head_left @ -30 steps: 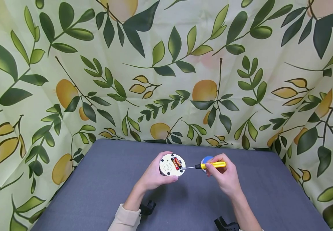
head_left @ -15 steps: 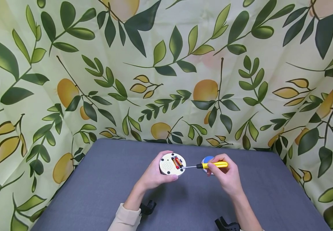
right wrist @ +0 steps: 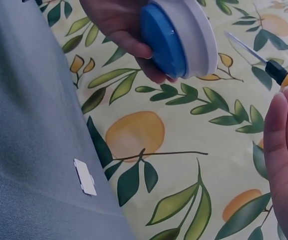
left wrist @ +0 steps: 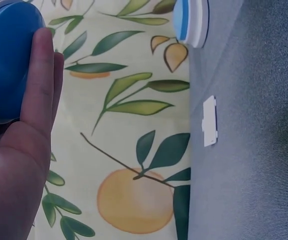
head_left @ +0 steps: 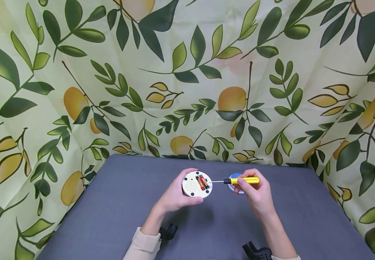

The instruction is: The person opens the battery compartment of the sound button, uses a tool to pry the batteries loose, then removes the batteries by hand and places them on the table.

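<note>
My left hand [head_left: 177,193] grips a round white buzzer button [head_left: 192,188] above the table, its underside tilted toward me. Two red-and-black batteries [head_left: 202,182] lie in its uncovered compartment, beside a patch of speaker holes. On the far side is its blue dome [left wrist: 9,60], with the left fingers along the rim. My right hand [head_left: 258,193] pinches the yellow handle of a screwdriver [head_left: 244,180]. The thin metal shaft points left, its tip right at the compartment's right edge in the head view.
A second blue-and-white button [left wrist: 193,22] stands on the table behind my right hand. A small white battery cover [left wrist: 210,121] lies on the grey tabletop [head_left: 125,202]. Leaf-and-fruit patterned cloth [head_left: 187,90] hangs behind and along both sides.
The screwdriver tip has shifted up along the battery compartment's edge, and the handle has risen slightly with my right hand. The buzzer button sits a little farther right. Both grips stay the same.
</note>
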`<state>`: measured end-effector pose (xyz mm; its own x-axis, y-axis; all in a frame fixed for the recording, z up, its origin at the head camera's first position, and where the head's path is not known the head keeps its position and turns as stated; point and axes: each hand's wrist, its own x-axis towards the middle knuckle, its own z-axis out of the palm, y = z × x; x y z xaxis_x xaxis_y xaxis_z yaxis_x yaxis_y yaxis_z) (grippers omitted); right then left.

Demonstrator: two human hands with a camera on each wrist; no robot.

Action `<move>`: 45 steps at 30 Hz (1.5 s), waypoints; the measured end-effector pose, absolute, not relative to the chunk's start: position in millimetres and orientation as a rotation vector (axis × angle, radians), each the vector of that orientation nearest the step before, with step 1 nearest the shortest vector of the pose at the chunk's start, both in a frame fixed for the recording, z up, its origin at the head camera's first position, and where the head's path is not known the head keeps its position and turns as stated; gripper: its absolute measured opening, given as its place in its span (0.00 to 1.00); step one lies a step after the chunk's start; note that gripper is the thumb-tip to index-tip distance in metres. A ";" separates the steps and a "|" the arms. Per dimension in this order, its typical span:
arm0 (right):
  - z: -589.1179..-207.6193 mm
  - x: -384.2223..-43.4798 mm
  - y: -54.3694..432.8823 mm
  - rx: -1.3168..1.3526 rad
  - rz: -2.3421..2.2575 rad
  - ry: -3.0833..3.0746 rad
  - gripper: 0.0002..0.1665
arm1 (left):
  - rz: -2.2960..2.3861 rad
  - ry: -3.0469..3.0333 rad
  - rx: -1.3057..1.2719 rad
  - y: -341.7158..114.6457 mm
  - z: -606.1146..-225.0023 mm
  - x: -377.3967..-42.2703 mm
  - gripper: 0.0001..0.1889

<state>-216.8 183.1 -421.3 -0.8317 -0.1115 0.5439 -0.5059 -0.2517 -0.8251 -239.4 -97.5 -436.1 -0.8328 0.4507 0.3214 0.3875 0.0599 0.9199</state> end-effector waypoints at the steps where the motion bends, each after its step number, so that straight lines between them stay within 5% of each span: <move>1: -420.2 -216.9 182.2 0.750 2.182 -1.728 0.12 | 1.925 2.243 0.892 -97.4 -435.4 -239.4 0.45; 7: -412.8 -219.2 173.7 0.693 2.189 -1.781 0.17 | 1.915 2.249 0.877 -99.6 -434.8 -237.2 0.46; 26: -414.4 -229.2 165.5 0.496 2.156 -1.855 0.08 | 1.819 2.252 0.884 -92.2 -435.8 -233.9 0.47; 45: -424.7 -235.2 168.9 0.415 2.157 -1.935 0.12 | 1.781 2.236 0.985 -86.9 -436.3 -235.4 0.46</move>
<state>-235.2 168.9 -424.7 -0.9375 -0.0286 0.3469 -0.3418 -0.1132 -0.9329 -235.4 -86.9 -436.3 -0.7813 0.5497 0.2955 0.4110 0.0969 0.9065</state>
